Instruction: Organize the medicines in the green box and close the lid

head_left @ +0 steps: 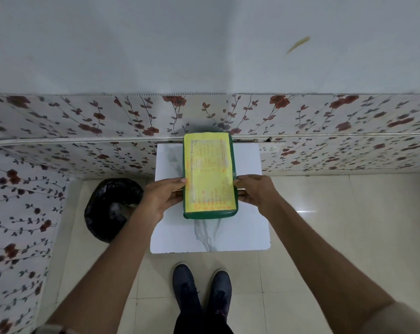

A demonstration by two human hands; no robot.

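The green box [210, 214] lies on a small white marble-patterned table [247, 227] with its lid down; a yellow printed label [210, 174] covers the lid. My left hand [162, 196] grips the box's left side, thumb on the lid edge. On the opposite side my right hand [254, 191] holds the box the same way. No medicines are visible; the inside of the box is hidden.
A black plastic bag [107, 208] sits on the tiled floor left of the table. Floral-patterned wall panels [83, 121] run behind and along the left. My two dark shoes [201, 292] stand just in front of the table.
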